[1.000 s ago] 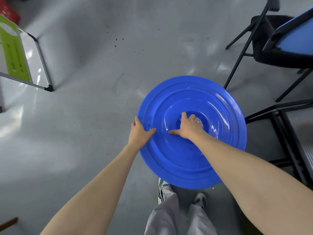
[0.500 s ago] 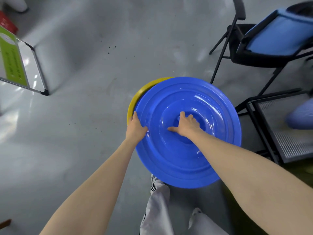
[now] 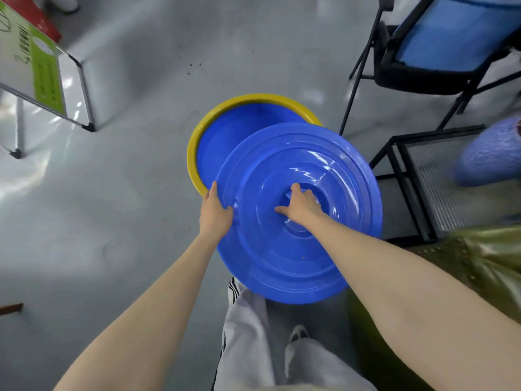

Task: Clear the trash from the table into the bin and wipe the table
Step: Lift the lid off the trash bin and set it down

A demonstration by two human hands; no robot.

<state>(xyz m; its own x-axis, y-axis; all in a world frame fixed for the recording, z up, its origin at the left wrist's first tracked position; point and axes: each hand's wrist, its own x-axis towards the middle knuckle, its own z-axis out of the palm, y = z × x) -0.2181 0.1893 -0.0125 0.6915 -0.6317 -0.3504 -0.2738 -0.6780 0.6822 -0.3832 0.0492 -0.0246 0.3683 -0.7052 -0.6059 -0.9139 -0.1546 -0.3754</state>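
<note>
A round blue bin with a yellow rim (image 3: 197, 142) stands on the grey floor in front of me. Its large blue lid (image 3: 282, 249) is lifted off and held toward me and to the right, so the far left part of the bin's blue inside shows. My left hand (image 3: 215, 215) grips the lid's left edge, thumb on top. My right hand (image 3: 300, 208) holds the knob at the lid's centre with curled fingers. The bin's contents are hidden from view.
A blue-seated black chair (image 3: 439, 43) stands at the back right. A black-framed glass side table (image 3: 439, 187) sits right of the bin, with a blue fuzzy thing (image 3: 490, 156) on it. A green surface (image 3: 485, 258) lies at the right. A whiteboard sign (image 3: 42, 71) stands at the left.
The lid has come off the bin and moved toward me and right, uncovering the yellow rim and the blue inside. Both hands kept their hold.
</note>
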